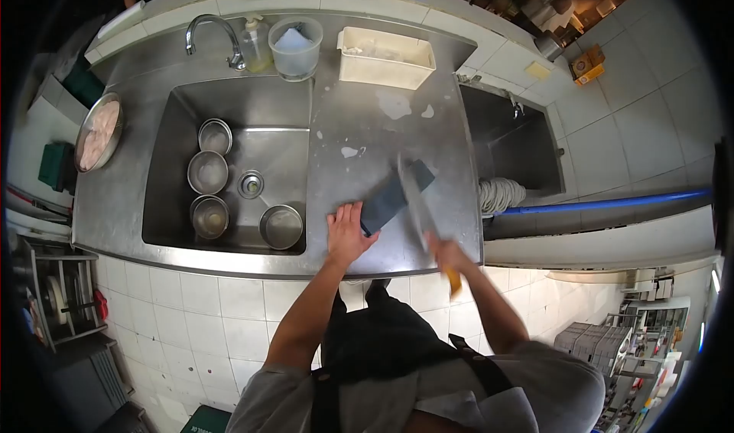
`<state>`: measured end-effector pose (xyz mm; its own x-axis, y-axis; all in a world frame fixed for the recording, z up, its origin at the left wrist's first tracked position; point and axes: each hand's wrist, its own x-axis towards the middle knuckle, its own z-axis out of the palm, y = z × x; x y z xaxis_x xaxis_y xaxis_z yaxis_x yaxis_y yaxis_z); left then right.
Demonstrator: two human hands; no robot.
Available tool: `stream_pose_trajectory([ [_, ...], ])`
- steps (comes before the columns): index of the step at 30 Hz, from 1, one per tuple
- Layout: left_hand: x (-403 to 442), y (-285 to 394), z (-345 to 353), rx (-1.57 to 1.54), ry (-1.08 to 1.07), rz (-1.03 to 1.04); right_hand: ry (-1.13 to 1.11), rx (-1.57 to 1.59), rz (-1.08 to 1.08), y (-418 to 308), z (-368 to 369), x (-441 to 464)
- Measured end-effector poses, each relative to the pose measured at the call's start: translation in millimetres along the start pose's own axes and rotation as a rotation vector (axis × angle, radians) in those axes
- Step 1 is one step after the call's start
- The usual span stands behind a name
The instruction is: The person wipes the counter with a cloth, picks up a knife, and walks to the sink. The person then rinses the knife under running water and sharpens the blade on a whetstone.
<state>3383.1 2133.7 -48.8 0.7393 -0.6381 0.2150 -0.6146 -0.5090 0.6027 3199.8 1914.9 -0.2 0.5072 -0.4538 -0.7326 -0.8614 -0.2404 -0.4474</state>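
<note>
A dark grey sharpening stone [382, 206] lies slantwise on the steel counter [344, 127]. My left hand [350, 232] is closed on its near end, fingers on the left side and thumb at the bottom edge. In my right hand [443, 251] is a knife [417, 203] with a yellow handle, gripped near where blade and handle meet. The blade crosses the far part of the stone and is smeared by motion. Whether its edge touches the stone I cannot tell.
Left of my hands is a sink [237, 104] with several round metal bowls [208, 171]. A faucet [210, 31], soap bottle [256, 43], clear bucket [297, 54] and cream bin [386, 58] line the back. A bowl of pale meat [99, 132] stands far left; a mop head [501, 196] lies right.
</note>
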Motion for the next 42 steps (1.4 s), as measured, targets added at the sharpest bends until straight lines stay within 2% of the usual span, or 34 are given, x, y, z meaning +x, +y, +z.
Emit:
stream_pose_trajectory([
  [1, -0.3, 1.3, -1.1, 0.016, -0.017, -0.011, -0.006, 0.045, -0.135, 32.0, 17.8, -34.8],
  [5, -0.4, 1.5, 1.9, 0.024, -0.022, -0.025, -0.055, 0.136, -0.189, 58.1, 17.1, -34.4],
  [7, 0.1, 0.4, 2.2, 0.025, -0.03, -0.025, -0.066, 0.186, 0.001, 4.3, -18.9, 24.0],
  [9, -2.5, 1.1, 3.5, 0.025, -0.045, -0.033, 0.021, 0.195, 0.016, -67.6, -43.9, 42.2],
  [12, 2.1, -1.6, 1.0, 0.002, -0.036, -0.02, -0.052, 0.216, 0.028, -5.3, -13.5, 13.5],
  [13, 1.4, -0.1, 0.6, 0.02, -0.033, -0.022, -0.162, 0.167, -0.241, 37.6, 2.7, -11.5],
  [15, 1.6, 0.8, 2.5, 0.036, -0.03, -0.033, -0.164, 0.199, 0.247, 30.6, 27.9, -86.7],
  [17, -0.8, 0.4, 2.9, 0.03, 0.006, -0.01, -0.213, 0.423, -0.144, 63.6, 27.4, -53.9],
  [18, -2.6, 0.0, 2.6, 0.033, 0.003, -0.009, -0.148, 0.051, -0.269, 59.7, 17.8, -16.0],
  [19, -1.7, -1.1, 2.8, 0.026, -0.007, -0.009, -0.088, 0.201, 0.048, 18.7, 3.4, 6.3],
  [21, -2.1, 0.5, 2.5, 0.016, -0.024, -0.01, 0.042, 0.232, -0.069, -43.4, -21.1, 45.0],
  [23, -0.4, 1.4, 0.0, 0.012, -0.071, -0.053, 0.0, 0.326, -0.239, -36.8, -19.1, 40.5],
  [25, 0.5, -0.2, -0.6, 0.025, -0.065, -0.045, -0.002, 0.065, 0.097, -7.6, 12.7, -6.2],
  [27, 2.8, 1.2, 4.1, 0.028, -0.054, -0.05, -0.078, 0.138, 0.011, 72.7, 55.1, -39.3],
  [28, 3.9, 0.5, 4.5, 0.036, -0.024, -0.036, -0.082, 0.133, 0.008, 71.4, 46.9, -28.8],
  [30, -4.0, -0.4, 4.4, 0.049, -0.016, -0.014, 0.018, -0.216, -0.307, 56.0, 28.4, -4.0],
  [31, -2.0, -1.2, 4.0, 0.046, -0.027, -0.016, 0.046, 0.132, -0.278, 13.9, 16.1, 16.7],
  [33, 0.5, -1.0, 2.2, 0.046, -0.042, -0.019, 0.046, 0.232, -0.118, -58.4, -20.2, 64.2],
  [34, -2.2, 3.1, 0.2, 0.03, -0.072, -0.048, 0.045, 0.238, -0.101, -42.6, -19.6, 68.6],
  [36, -0.1, 4.0, -2.3, 0.019, -0.092, -0.063, -0.096, 0.289, -0.316, -22.7, -19.8, 91.0],
  [38, 0.3, 1.3, 0.5, 0.039, -0.043, -0.033, -0.002, 0.155, -0.298, 2.7, 16.4, 15.1],
  [39, 0.3, 1.4, 0.9, 0.033, -0.045, -0.035, -0.015, -0.092, -0.279, 25.3, 34.3, -7.6],
  [40, 2.2, 2.1, 0.6, 0.034, -0.045, -0.037, 0.008, 0.176, -0.053, -5.4, 39.1, -63.1],
  [41, 0.6, 2.0, 0.8, 0.038, -0.051, -0.04, -0.019, 0.146, 0.085, -5.4, 36.0, -52.8],
  [42, -3.9, 2.2, 0.8, 0.036, -0.059, -0.043, 0.045, 0.132, 0.014, -12.5, 32.3, -31.4],
])
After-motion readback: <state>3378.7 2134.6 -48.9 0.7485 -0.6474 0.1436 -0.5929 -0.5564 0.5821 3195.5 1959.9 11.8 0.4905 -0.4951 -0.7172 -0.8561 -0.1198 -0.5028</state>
